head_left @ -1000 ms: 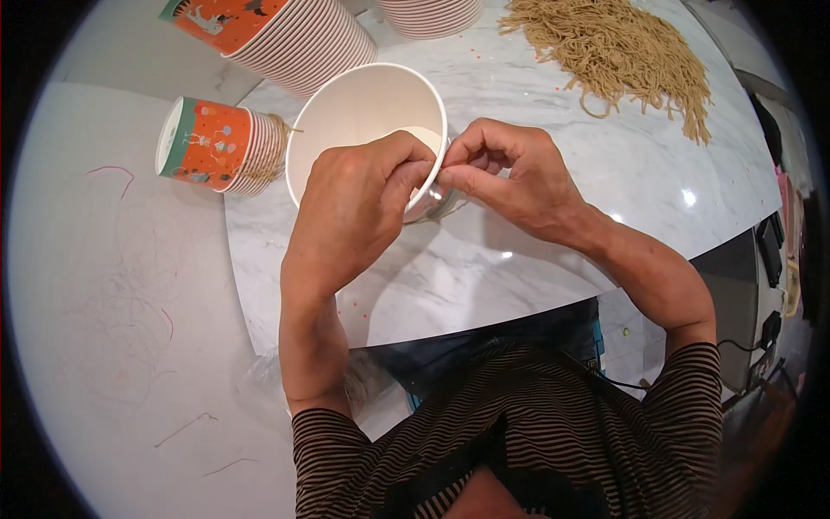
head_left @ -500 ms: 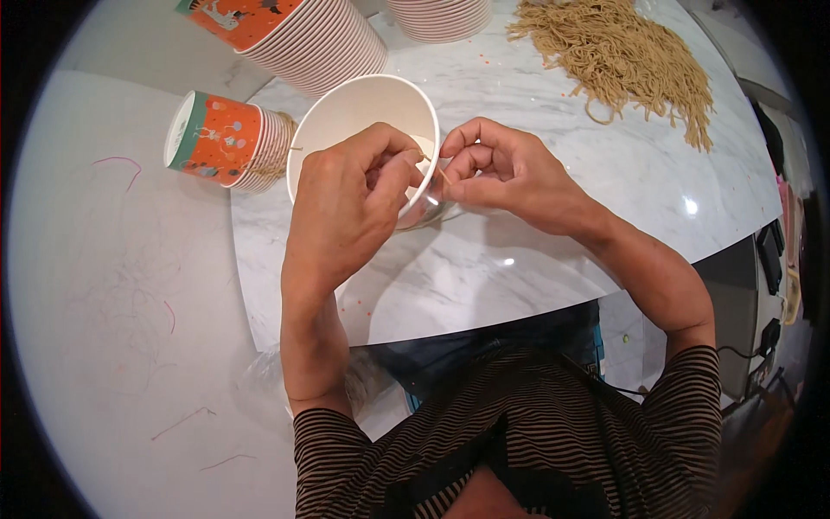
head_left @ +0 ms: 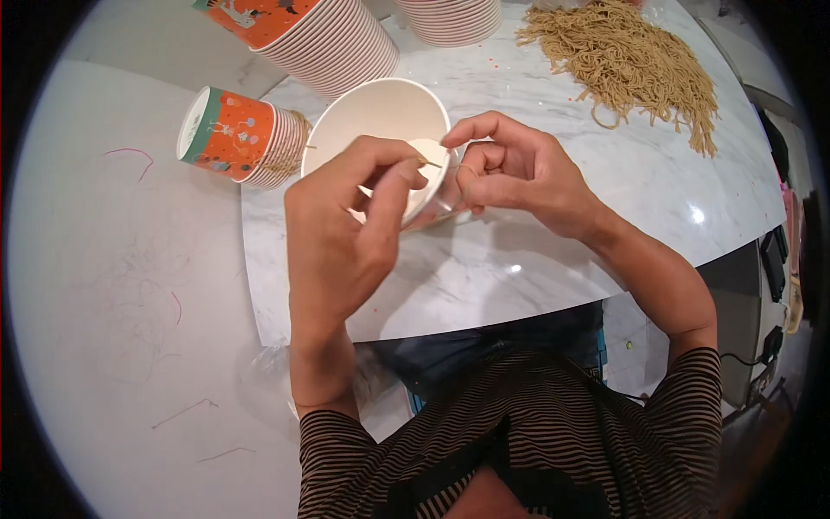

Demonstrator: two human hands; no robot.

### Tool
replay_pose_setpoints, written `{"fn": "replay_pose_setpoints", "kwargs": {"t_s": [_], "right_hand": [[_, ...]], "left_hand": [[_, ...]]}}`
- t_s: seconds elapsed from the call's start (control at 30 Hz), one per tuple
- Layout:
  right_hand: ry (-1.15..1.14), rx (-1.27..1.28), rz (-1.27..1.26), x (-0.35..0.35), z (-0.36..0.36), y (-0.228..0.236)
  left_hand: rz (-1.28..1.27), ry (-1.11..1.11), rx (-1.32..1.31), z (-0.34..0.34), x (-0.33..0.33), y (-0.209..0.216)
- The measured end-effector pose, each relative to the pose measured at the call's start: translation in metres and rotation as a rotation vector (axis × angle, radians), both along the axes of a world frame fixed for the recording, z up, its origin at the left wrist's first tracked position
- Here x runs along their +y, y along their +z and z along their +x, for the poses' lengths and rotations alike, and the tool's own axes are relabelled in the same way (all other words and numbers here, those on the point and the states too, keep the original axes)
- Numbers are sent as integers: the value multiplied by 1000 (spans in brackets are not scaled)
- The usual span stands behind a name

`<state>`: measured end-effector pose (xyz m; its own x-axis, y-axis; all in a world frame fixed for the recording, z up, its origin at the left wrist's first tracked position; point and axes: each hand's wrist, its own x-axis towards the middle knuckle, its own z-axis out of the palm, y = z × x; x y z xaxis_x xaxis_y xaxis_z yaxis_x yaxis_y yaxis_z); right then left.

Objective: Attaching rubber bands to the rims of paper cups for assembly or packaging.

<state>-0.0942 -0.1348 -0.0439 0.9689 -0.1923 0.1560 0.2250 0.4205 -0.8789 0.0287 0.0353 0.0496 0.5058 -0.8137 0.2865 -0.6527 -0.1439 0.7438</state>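
A large white paper tub stands open on the table in front of me, tilted a little, its inside facing up. Over its near right rim, my left hand pinches the end of a tan cord between thumb and fingertips, inside the tub. Just outside that rim is my right hand, its thumb and curled fingers closed on the cord where it bends, the index finger touching the rim. Whether the cord passes through a hole in the wall cannot be made out.
Left of the tub lies a stack of orange and green printed paper cups with cord around it. Behind are a bigger stack of tubs and another stack. A pile of tan cords lies at the back right of the marble table.
My right hand has shifted slightly right, away from the rim, with the cord drawn between the hands. My left hand's fingers sit a bit lower. The whole view has shifted slightly.
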Motion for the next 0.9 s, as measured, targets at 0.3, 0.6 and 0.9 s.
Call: {"fn": "replay_pose_setpoints", "kwargs": {"t_s": [0.3,0.6,0.9], "right_hand": [[-187,96,-198,4,0,1],[-222,73,-172,-1,0,1],[-285,130,-248,-4,7,10]], "left_hand": [[-89,-151,-65,1,-12,-16],[214,-136,42,0,7,-8],[195,-79,-78,-6,-1,-14]]}}
